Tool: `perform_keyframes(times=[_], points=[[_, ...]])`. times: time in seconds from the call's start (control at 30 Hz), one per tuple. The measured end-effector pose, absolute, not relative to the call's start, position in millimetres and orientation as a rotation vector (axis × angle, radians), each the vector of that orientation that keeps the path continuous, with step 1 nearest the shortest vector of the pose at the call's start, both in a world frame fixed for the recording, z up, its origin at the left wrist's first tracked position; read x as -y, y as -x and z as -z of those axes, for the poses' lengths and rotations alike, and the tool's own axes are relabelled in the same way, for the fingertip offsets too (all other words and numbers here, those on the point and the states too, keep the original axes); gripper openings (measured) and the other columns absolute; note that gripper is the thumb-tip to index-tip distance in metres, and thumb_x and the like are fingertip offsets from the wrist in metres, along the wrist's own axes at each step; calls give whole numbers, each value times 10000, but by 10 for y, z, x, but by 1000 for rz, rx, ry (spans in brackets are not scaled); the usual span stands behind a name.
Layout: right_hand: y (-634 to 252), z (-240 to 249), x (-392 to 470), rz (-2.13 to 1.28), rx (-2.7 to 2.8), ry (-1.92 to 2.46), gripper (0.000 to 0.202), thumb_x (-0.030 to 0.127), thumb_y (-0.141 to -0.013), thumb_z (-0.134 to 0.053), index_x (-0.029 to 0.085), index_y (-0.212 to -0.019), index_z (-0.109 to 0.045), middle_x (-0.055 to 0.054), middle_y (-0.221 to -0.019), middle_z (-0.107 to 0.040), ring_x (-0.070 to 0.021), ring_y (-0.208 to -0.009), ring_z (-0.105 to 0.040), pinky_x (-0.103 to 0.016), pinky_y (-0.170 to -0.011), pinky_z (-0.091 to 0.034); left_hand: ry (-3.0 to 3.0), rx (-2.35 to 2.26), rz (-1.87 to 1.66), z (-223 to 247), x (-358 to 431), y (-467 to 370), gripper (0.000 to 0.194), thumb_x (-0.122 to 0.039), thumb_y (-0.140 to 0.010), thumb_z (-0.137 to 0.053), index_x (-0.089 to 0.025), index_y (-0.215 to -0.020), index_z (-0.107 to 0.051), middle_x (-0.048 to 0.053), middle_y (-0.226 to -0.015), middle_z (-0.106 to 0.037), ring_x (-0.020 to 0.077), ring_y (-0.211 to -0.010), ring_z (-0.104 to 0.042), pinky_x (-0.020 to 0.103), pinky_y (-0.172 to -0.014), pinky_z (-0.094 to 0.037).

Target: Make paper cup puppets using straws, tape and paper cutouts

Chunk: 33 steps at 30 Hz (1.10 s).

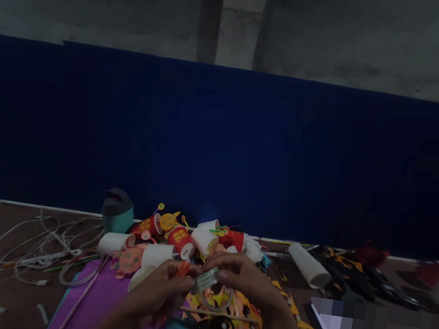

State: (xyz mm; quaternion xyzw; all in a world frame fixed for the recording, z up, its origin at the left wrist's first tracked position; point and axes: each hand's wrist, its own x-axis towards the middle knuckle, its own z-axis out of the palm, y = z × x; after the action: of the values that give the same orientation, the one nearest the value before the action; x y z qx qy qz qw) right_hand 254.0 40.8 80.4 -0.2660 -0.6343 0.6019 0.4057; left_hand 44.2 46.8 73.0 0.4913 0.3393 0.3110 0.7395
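Note:
Low in the middle of the head view, my left hand (pixel 163 290) has its fingers closed on a small orange piece (pixel 183 268). Close beside it on the right, my right hand (pixel 239 273) pinches a small clear, whitish item with printed lines (pixel 206 280); what it is I cannot make out. A clear ring (pixel 217 301) shows just under the fingers. Below the hands are purple sheets (pixel 109 293), orange and yellow cut paper (pixel 243 326) with dark holes, a thin stick (pixel 218 314) and dark scissors handles (pixel 223 328).
Red and white paper cups (pixel 182 242) lie in a heap behind the hands. Tangled white cables (pixel 34 247) and a teal and black device (pixel 118 213) are on the left. A white cup stack (pixel 308 266) and dark tools (pixel 390 289) lie right. A blue panel (pixel 221 148) stands behind.

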Motion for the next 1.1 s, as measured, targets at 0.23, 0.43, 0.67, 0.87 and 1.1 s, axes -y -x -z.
perform_keyframes(times=[0.23,0.43,0.67,0.87,1.1], points=[[-2548,-800,-416,-1535,1608,681,309,369,-768,-657,137,-972,-686,-41,-777,-632,-87,-629,-579,-211,-594,-468,-1077,-671,-680,-674,-483,-429,299,-348,-661,-691,-148,-849,-572,-132,-392,-331,11,-323,-176,169,-340,-116],[-2540,-783,-418,-1535,1584,701,296,375,-747,-676,147,-935,-691,-25,-744,-626,-81,-597,-578,-199,-562,-460,-1087,-717,-659,-722,-477,-442,348,-386,-637,-712,-151,-839,-553,-135,-382,-332,12,-323,-176,167,-339,-119],[-2518,-803,-401,-1514,1585,719,260,346,-717,-710,150,-889,-708,-28,-763,-620,-84,-583,-571,-214,-556,-463,-1125,-719,-660,-718,-489,-452,373,-426,-616,-715,-141,-810,-572,-128,-399,-328,11,-326,-176,174,-333,-105],[-2492,-814,-372,-1420,1586,765,200,297,-707,-724,150,-841,-710,-30,-760,-618,-82,-566,-555,-209,-524,-455,-1081,-770,-701,-667,-494,-453,378,-412,-620,-726,-158,-841,-554,-127,-421,-356,7,-340,-182,169,-348,-100],[-2535,-776,-399,-1505,1570,690,301,383,-745,-675,140,-922,-689,-36,-764,-620,-88,-594,-566,-215,-555,-458,-1035,-612,-634,-689,-481,-445,358,-416,-636,-710,-158,-825,-549,-137,-398,-315,3,-310,-151,179,-338,-94]])
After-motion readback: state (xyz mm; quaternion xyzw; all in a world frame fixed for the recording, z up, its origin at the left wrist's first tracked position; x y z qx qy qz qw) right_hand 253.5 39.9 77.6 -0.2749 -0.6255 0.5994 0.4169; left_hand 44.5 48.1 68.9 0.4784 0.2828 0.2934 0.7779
